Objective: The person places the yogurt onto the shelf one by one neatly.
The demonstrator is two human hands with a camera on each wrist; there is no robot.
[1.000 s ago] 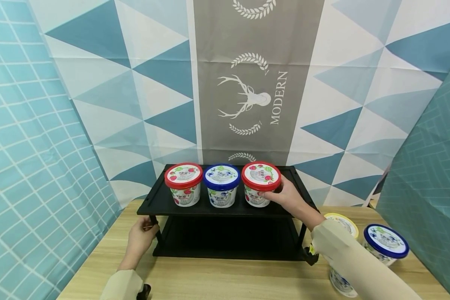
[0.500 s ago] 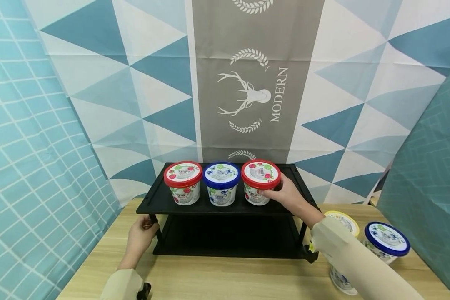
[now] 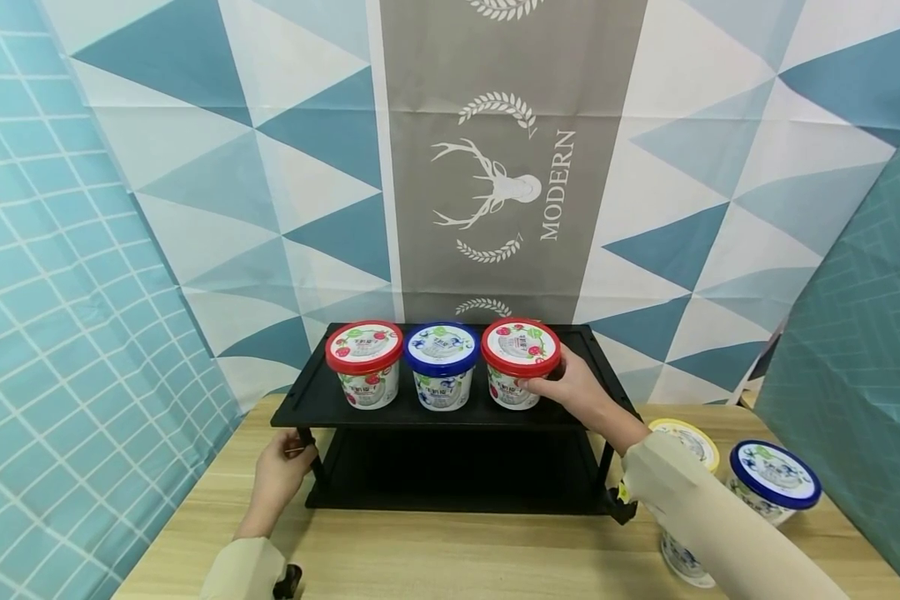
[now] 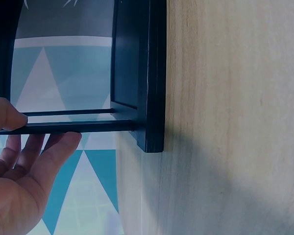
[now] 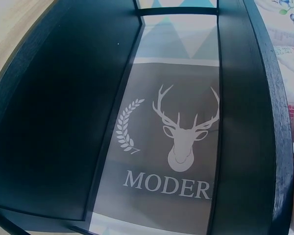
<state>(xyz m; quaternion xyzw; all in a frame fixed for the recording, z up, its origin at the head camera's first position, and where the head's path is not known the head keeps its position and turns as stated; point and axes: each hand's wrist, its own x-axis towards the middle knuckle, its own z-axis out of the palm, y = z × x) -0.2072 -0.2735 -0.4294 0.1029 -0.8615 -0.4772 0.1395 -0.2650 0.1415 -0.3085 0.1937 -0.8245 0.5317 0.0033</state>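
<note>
A black two-tier shelf (image 3: 457, 479) stands on the wooden table. In the head view, three paper tubs are lined up on its upper tier: a red-lidded tub (image 3: 364, 346) at left, a blue-lidded tub (image 3: 441, 348) in the middle and another red-lidded tub (image 3: 521, 346) at right. My right hand (image 3: 573, 387) grips this last tub by its side, thumb in front, other fingers hidden behind. Low on the left, my left hand (image 3: 279, 471) pinches the shelf's front post (image 4: 98, 127); the left wrist view has thumb above and fingertips below it.
To the right of the shelf are a yellow-lidded tub (image 3: 688, 442), a blue-lidded tub (image 3: 774, 475) and a further tub (image 3: 682, 562) mostly covered by my right sleeve (image 3: 712, 517). A patterned cloth (image 3: 495, 283) hangs close behind the shelf; tile-print cloth (image 3: 60, 292) borders the left side.
Only the head view has drifted a little, the shelf and tubs appearing slightly higher. Both hands keep their hold in the same places.
</note>
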